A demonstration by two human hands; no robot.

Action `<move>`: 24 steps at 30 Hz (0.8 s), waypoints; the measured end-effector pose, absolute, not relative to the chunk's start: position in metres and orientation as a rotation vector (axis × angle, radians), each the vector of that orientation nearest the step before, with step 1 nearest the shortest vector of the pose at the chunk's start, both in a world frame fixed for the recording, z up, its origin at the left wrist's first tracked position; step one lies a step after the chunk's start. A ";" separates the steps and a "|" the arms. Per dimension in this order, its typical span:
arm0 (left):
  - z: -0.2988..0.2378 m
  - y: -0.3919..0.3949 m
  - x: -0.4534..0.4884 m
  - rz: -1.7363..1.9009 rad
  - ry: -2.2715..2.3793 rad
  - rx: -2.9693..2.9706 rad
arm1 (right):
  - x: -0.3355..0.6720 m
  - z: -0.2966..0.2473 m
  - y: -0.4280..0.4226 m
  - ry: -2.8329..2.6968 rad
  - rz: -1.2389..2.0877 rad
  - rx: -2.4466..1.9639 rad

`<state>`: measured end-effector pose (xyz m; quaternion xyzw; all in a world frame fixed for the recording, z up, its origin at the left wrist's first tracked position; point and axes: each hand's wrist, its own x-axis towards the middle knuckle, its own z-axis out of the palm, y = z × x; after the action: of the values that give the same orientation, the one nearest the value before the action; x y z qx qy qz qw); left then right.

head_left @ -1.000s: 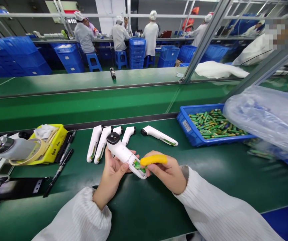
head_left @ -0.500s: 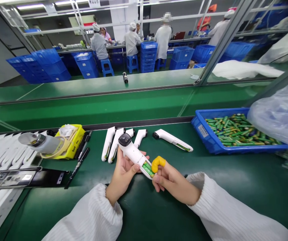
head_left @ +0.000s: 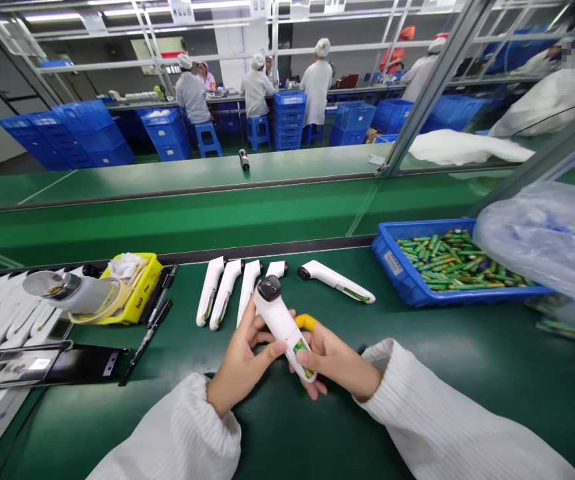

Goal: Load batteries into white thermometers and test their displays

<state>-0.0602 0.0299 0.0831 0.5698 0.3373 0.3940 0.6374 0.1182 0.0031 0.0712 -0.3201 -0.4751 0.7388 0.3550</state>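
Left hand (head_left: 241,365) grasps the white device (head_left: 278,321) above the tabletop (head_left: 292,440) while my right hand (head_left: 340,359) grips its open lower end, thumb at the green batteries (head_left: 298,346); I judge the step to be battery seating, the next move calling for steady thumb pressure.

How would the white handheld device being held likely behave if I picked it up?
The white handheld device should feel stiff, judging by its smooth, plastic-looking shell. The batteries may slip out if it's tipped, since their compartment lies open.
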 end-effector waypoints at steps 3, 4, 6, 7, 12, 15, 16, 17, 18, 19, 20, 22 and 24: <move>0.084 0.035 -0.070 1.044 1.060 1.654 | 0.122 0.078 0.003 -1.279 1.888 -0.919; 0.085 0.037 -0.073 1.101 1.151 1.765 | 0.125 0.081 0.004 -1.285 1.831 -1.006; 0.086 0.040 -0.076 1.127 1.279 1.950 | 0.131 0.083 0.005 -1.307 1.644 -1.240; 0.085 0.041 -0.077 1.088 1.314 2.033 | 0.134 0.084 0.006 -1.340 1.505 -1.380; 0.074 0.040 -0.071 0.703 1.372 2.438 | 0.150 0.081 0.018 -1.667 0.670 -1.989; 0.064 0.042 -0.069 0.626 1.357 2.610 | 0.157 0.081 0.025 -1.781 0.440 -2.128; 0.061 0.043 -0.069 0.651 1.367 2.632 | 0.159 0.081 0.027 -1.785 0.378 -2.178; 0.058 0.045 -0.070 0.691 1.382 2.631 | 0.162 0.081 0.029 -1.774 0.319 -2.231; 0.056 0.047 -0.071 0.741 1.395 2.608 | 0.165 0.081 0.030 -1.750 0.265 -2.283; 0.054 0.049 -0.072 0.794 1.404 2.565 | 0.169 0.081 0.032 -1.722 0.222 -2.324; 0.053 0.051 -0.073 0.846 1.401 2.510 | 0.173 0.081 0.032 -1.694 0.192 -2.346; 0.052 0.053 -0.075 0.937 1.362 2.396 | 0.182 0.082 0.033 -1.656 0.164 -2.342; 0.053 0.052 -0.076 1.000 1.339 2.274 | 0.191 0.084 0.034 -1.624 0.147 -2.308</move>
<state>-0.0761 0.0523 0.0531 0.7956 0.4684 0.3497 0.1592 0.1906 0.0342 0.0841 -0.8066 -0.5675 0.0513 0.1571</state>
